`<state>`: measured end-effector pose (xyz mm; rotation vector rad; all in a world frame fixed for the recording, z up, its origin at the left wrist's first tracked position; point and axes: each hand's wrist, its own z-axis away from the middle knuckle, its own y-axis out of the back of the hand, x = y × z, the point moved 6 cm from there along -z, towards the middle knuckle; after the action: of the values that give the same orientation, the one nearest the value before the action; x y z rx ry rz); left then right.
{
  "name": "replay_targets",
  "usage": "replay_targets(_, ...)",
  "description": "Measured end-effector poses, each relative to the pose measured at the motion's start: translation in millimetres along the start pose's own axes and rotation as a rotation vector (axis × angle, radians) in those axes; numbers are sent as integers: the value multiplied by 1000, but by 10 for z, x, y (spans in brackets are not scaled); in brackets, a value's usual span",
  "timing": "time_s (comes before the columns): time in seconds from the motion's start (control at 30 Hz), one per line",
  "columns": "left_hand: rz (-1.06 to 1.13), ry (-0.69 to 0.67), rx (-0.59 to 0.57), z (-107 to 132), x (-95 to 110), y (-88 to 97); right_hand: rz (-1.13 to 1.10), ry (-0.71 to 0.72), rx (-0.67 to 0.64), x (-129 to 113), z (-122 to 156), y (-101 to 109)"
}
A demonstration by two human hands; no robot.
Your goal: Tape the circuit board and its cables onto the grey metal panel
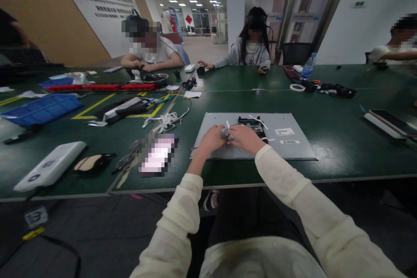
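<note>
A flat grey metal panel [286,150] with two white labels lies on the green table in front of me. A dark piece with an exposed circuit board [256,125] sits on it, partly covered by my right hand. Above the panel, my left hand [212,139] and my right hand [244,138] meet, fingers closed on a small grey bundle [224,132]. A white strip [228,125] sticks up beside it. The fingers hide most of the bundle, so its kind is unclear. Another white strip [259,120] lies across the circuit board.
Left of the panel are a lit phone [158,155], tangled white strips [167,121], a white power bank [50,167] and a blue tray [42,108]. A bottle [308,67] and a white tape roll [297,87] stand beyond, right. Several people sit around the table.
</note>
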<state>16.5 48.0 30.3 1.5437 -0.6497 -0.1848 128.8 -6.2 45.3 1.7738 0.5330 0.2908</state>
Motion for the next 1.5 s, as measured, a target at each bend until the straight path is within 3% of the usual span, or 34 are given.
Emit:
replay_targets(0.1,65,-34,37,-12,-15,-31,32,-23,-51,41,-52,-93)
replay_targets(0.33,187,-67,162,-14,-118,-126,51,-7,-35,85,56,-182)
replay_targets(0.57,235,-74,207,57,-78,-77,-126,-39,130,189,101,-136)
replay_targets(0.73,175,-85,195,130,14,-30,-132,-56,87,328,43,-160)
replay_targets(0.9,181,-65,181,104,-1,-57,-98,21,16,266,-22,-190)
replay_targets(1.07,206,-18,218,68,-69,-84,-69,66,50,207,-13,-185)
replay_targets(1.5,107,-105,214,10,-28,-75,144,98,42,102,-65,-309)
